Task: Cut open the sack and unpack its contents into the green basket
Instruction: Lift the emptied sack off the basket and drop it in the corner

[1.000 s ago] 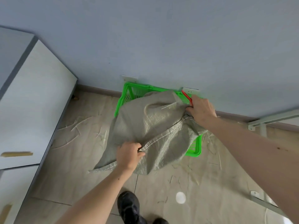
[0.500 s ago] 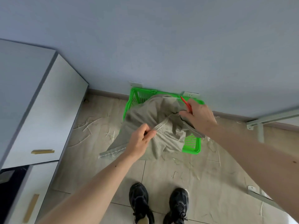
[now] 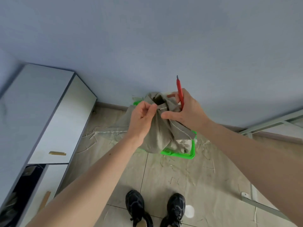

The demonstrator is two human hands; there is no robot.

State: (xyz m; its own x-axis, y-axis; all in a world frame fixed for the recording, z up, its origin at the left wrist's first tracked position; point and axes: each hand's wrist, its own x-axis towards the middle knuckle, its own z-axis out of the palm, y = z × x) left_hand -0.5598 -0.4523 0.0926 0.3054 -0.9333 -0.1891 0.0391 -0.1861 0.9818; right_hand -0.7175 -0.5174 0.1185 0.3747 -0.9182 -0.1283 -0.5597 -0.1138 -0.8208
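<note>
The grey woven sack [image 3: 159, 136] hangs lifted over the green basket [image 3: 177, 154], its dark open mouth facing me near the top. My left hand [image 3: 141, 119] pinches the sack's hemmed edge beside that opening. My right hand [image 3: 186, 112] holds the other side of the sack's top and also grips a red cutter [image 3: 179, 91], which points upward. The sack covers most of the basket; only its near rim and a far corner show. What lies inside the basket is hidden.
A white cabinet [image 3: 54, 115] stands to the left against the blue wall. A metal frame [image 3: 268, 123] runs along the right. Straw-like scraps [image 3: 188, 169] litter the tiled floor. My black shoes [image 3: 155, 208] stand below the basket.
Both hands have raised the sack from lying spread over the basket to hanging bunched above it, and have come close together. The cutter now points up.
</note>
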